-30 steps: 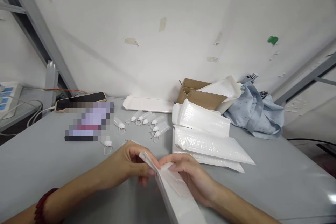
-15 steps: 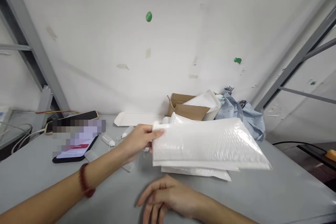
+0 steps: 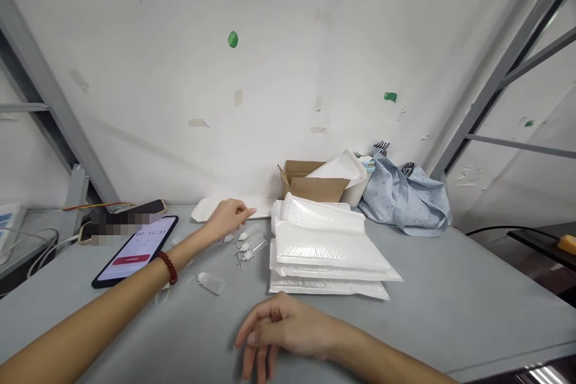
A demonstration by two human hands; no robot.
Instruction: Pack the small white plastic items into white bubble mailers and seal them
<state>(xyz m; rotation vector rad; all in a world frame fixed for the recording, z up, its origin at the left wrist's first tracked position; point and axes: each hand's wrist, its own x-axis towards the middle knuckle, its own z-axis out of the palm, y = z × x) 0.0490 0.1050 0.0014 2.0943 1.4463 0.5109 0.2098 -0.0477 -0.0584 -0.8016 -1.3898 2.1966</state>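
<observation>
My left hand [image 3: 228, 217] is over the back of the table, in front of a flat white packet [image 3: 209, 207]. Its thumb stands away from the bent fingers, and I see nothing held. Just below it lie several small clear plastic bottles [image 3: 248, 246] with thin white loops at their necks. Another clear bottle [image 3: 211, 283] lies nearer to me. White bubble mailers [image 3: 328, 243] form an uneven pile to the right, touched by neither hand. My right hand [image 3: 288, 330] rests at the table's front, fingers loosely bent and apart, holding nothing.
Behind the pile stand an open cardboard box [image 3: 315, 188] with white packets in it and a light blue cloth bag [image 3: 405, 201]. On the left lie a phone [image 3: 135, 252] with a lit timer, a second phone and white cables. A wall and metal frame bound the table.
The bubble mailer my left hand was holding now lies on the pile, let go. My left hand has moved back and left, above the small bottles. My right hand has barely moved.
</observation>
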